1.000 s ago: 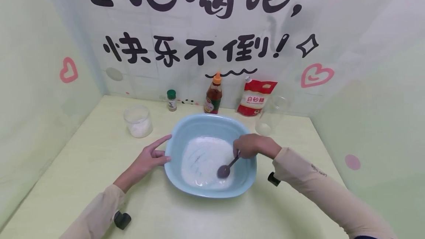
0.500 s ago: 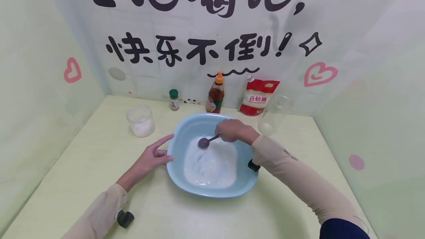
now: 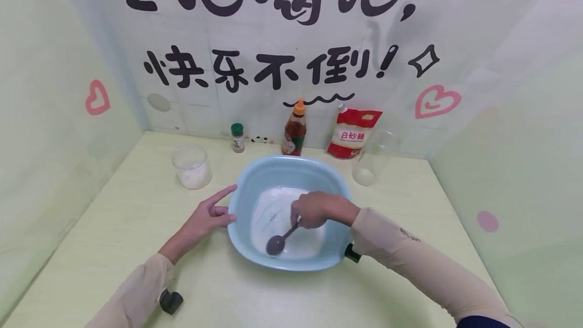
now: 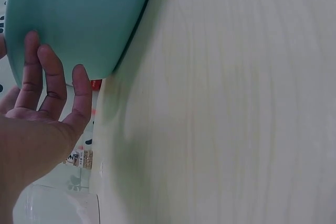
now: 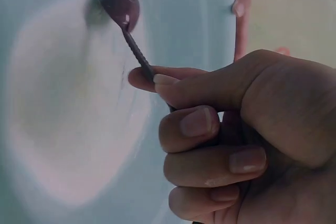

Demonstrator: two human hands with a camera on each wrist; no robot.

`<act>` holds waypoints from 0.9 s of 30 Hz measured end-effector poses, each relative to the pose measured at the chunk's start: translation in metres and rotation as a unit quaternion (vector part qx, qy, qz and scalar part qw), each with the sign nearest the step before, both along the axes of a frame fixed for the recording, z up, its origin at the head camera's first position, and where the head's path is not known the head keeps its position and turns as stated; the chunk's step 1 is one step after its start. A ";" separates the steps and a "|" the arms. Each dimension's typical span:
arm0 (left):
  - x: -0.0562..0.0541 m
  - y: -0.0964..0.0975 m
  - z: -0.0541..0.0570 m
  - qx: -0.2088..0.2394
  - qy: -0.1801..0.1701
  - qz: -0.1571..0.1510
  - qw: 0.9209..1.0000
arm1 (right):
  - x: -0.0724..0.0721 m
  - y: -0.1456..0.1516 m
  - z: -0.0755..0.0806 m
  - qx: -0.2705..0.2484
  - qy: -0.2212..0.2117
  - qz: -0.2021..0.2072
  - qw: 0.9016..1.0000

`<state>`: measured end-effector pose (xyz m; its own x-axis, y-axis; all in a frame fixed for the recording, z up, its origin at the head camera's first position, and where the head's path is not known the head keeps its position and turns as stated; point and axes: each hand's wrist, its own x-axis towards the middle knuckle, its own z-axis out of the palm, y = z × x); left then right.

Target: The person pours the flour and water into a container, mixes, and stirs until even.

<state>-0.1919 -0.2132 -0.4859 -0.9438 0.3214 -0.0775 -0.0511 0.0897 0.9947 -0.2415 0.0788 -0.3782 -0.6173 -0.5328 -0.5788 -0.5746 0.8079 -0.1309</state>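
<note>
A light blue plastic basin (image 3: 291, 265) stands on the table with a layer of white, wet-looking stuff (image 3: 273, 211) in its bottom. My right hand (image 3: 314, 209) is over the basin and grips a dark brown spoon (image 3: 275, 245) by its twisted handle. The spoon's bowl is low at the basin's near side; the right wrist view shows the fingers (image 5: 210, 166) curled around the handle. At the basin's left side my left hand (image 3: 207, 216) touches the rim with thumb and forefinger. Its other fingers (image 4: 52, 77), loosely extended, lie against the outer wall in the left wrist view.
Left of the basin stands a clear jar (image 3: 192, 167) with white powder. Along the back are a green-capped shaker (image 3: 237, 138), an orange-capped sauce bottle (image 3: 294, 130), a red and white sugar pouch (image 3: 352, 134) and a clear glass container (image 3: 371, 161).
The spoon went from the basin's right part to its far side, then to the near left part, carried by my right hand. My left hand has stayed at the rim.
</note>
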 end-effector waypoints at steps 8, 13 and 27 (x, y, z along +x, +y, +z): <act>0.000 -0.001 0.000 -0.003 0.002 0.001 1.000 | -0.025 0.051 0.019 0.009 0.030 -0.103 0.994; -0.001 0.000 -0.001 0.006 0.002 -0.002 1.000 | -0.050 0.057 0.015 -0.022 0.070 -0.141 0.987; 0.000 0.001 -0.001 0.001 0.004 0.000 1.000 | -0.038 -0.013 -0.007 -0.056 0.072 -0.010 0.996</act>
<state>-0.1920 -0.2125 -0.4869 -0.9446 0.3207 -0.0695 -0.0436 0.0871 0.9952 -0.2796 0.0655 -0.3850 -0.7003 -0.5766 -0.4209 -0.5783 0.8039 -0.1391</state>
